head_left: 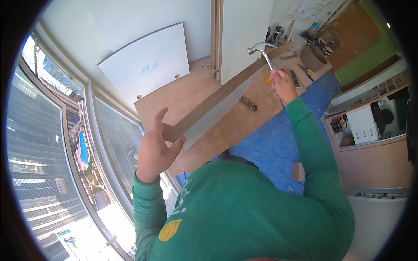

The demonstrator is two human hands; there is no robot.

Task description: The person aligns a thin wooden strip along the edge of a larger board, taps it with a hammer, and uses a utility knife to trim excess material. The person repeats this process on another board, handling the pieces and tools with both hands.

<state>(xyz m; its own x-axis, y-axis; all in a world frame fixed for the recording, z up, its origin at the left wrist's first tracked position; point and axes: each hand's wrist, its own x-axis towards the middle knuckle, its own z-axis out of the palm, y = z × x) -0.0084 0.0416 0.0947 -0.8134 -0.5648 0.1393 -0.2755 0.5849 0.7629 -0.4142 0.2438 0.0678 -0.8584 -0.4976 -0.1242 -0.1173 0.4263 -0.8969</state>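
Observation:
A long board (217, 102) stands on its narrow side across the work surface, with a brown wood-grain strip along the top and a pale face below. At its near left end is my left hand (157, 150). The thumb lies against the pale face and fingers bend round the opposite side, while the index finger sticks up. My right hand (284, 86) is closed round the handle of a claw hammer (263, 48). Its metal head is raised near the far end of the board, and I cannot tell whether it touches.
A utility knife (248, 103) lies beside the board on a brown sheet (217, 139). Blue floor covering (270, 148) spreads to the right. A white panel (146, 63) leans on the wall. Pliers (306, 71) and a brown bucket-like container (313, 58) are at the far right. Windows (48, 143) line the left.

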